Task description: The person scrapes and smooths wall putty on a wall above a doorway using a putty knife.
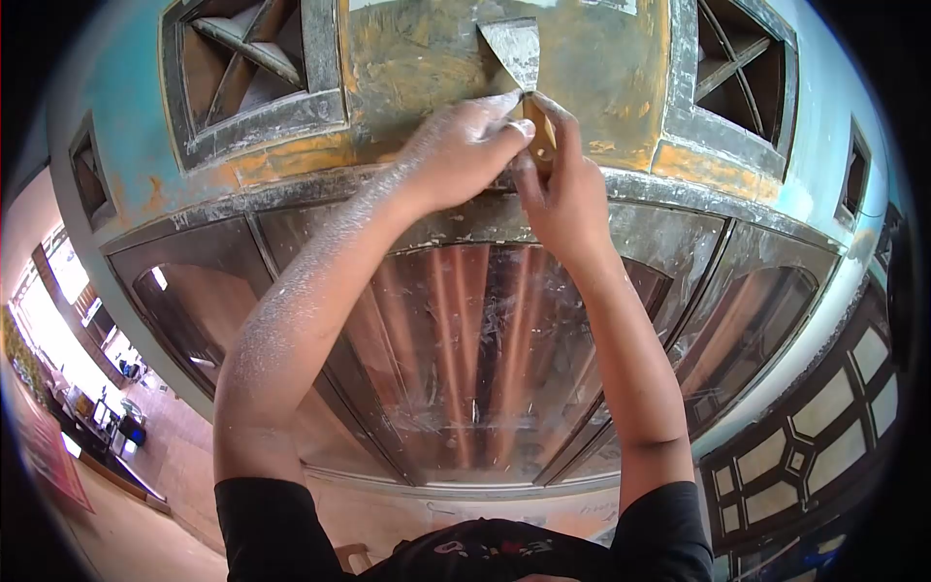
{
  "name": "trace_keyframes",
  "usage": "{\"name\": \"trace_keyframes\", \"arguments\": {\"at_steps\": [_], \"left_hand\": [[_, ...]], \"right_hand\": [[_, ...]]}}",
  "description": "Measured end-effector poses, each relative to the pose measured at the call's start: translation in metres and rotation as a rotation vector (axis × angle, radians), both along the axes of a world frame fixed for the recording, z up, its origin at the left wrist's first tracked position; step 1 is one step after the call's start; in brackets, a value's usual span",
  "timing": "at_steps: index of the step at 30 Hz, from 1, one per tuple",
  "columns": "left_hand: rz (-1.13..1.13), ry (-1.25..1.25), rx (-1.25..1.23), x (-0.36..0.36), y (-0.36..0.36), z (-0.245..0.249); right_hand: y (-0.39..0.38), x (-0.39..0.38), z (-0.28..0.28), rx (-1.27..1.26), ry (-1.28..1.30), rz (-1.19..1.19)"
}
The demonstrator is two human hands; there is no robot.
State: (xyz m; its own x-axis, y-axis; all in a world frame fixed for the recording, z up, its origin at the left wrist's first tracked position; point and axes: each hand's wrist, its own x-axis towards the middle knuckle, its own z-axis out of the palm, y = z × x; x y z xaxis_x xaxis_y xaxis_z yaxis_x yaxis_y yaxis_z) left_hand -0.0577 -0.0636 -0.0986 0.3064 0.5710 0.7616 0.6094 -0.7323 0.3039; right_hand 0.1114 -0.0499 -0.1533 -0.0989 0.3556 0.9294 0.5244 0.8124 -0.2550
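Note:
A putty knife point(516, 53) with a wide, whitish-smeared metal blade is held up against the scuffed brown and ochre wall panel point(417, 73). Its yellowish wooden handle points down. My right hand point(564, 189) grips that handle, with the index finger reaching up to the neck. From the other side, my left hand point(467, 150) pinches the knife near the base of the blade, its thumb lying across the handle. White dust coats my left hand and forearm. Part of the handle is hidden behind my fingers.
Lattice vents with crossed bars flank the panel, one vent point(247, 53) to the left and another vent point(742, 63) to the right. Below runs a wood-framed glass window point(475, 359) with curtains behind it. A dark patterned panel point(824, 417) stands at lower right.

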Motion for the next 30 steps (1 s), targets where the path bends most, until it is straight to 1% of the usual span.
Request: {"name": "trace_keyframes", "arguments": {"at_steps": [1,2,3,4,5,6,7,9,10,12,13,14,15,16,19,20,22,25,26,29,30], "left_hand": [[0.044,0.114,-0.021,-0.006,-0.013,0.019],[0.155,0.163,0.154,-0.016,-0.011,0.032],[0.267,0.208,0.324,-0.029,-0.006,0.043],[0.265,0.211,0.332,-0.044,0.000,0.053],[0.488,0.167,0.548,-0.059,0.009,0.063],[0.709,0.114,0.761,-0.066,0.018,0.066],[0.701,0.111,0.772,-0.067,0.031,0.061],[0.823,0.096,0.960,-0.071,0.059,0.051],[0.850,0.149,0.881,-0.074,0.060,0.051],[0.851,0.161,0.878,-0.078,0.062,0.051],[0.870,0.165,0.872,-0.077,0.061,0.050],[0.853,0.150,0.941,-0.075,0.062,0.049],[0.849,0.150,0.940,-0.076,0.062,0.049],[0.841,0.157,0.950,-0.076,0.063,0.049],[0.838,0.173,0.947,-0.075,0.061,0.047],[0.834,0.183,0.946,-0.075,0.061,0.046],[0.829,0.190,0.945,-0.077,0.061,0.044],[0.835,0.237,0.922,-0.078,0.061,0.045],[0.821,0.232,0.921,-0.078,0.062,0.045],[0.811,0.218,0.917,-0.077,0.061,0.043],[0.812,0.216,0.917,-0.077,0.061,0.044]], "right_hand": [[0.002,0.004,0.001,-0.022,-0.017,-0.089],[0.004,0.010,0.001,-0.016,-0.013,-0.092],[0.005,0.016,-0.001,0.012,-0.009,-0.147],[0.007,0.019,0.000,0.045,-0.002,-0.202],[0.010,0.019,0.003,0.054,0.003,-0.208],[0.013,0.020,0.006,0.076,0.006,-0.265],[0.012,0.018,0.012,0.101,0.008,-0.323],[0.014,0.013,0.023,0.177,-0.001,-0.362],[0.012,0.011,0.016,0.150,0.018,-0.321],[0.006,0.011,-0.002,0.080,0.044,-0.260],[0.009,0.011,-0.002,0.081,0.042,-0.272],[0.012,0.009,0.002,0.082,0.040,-0.279],[0.015,0.006,0.005,0.074,0.044,-0.283],[0.020,0.006,0.014,0.126,0.034,-0.312],[0.018,0.004,0.023,0.141,0.042,-0.291],[0.015,0.002,0.014,0.134,0.044,-0.293],[0.007,-0.003,-0.008,0.025,0.065,-0.232],[0.011,-0.008,0.000,0.067,0.071,-0.232],[0.017,-0.008,0.009,0.097,0.055,-0.281],[0.011,-0.012,0.021,0.109,0.102,-0.248],[0.010,-0.014,0.014,0.115,0.101,-0.252]]}}
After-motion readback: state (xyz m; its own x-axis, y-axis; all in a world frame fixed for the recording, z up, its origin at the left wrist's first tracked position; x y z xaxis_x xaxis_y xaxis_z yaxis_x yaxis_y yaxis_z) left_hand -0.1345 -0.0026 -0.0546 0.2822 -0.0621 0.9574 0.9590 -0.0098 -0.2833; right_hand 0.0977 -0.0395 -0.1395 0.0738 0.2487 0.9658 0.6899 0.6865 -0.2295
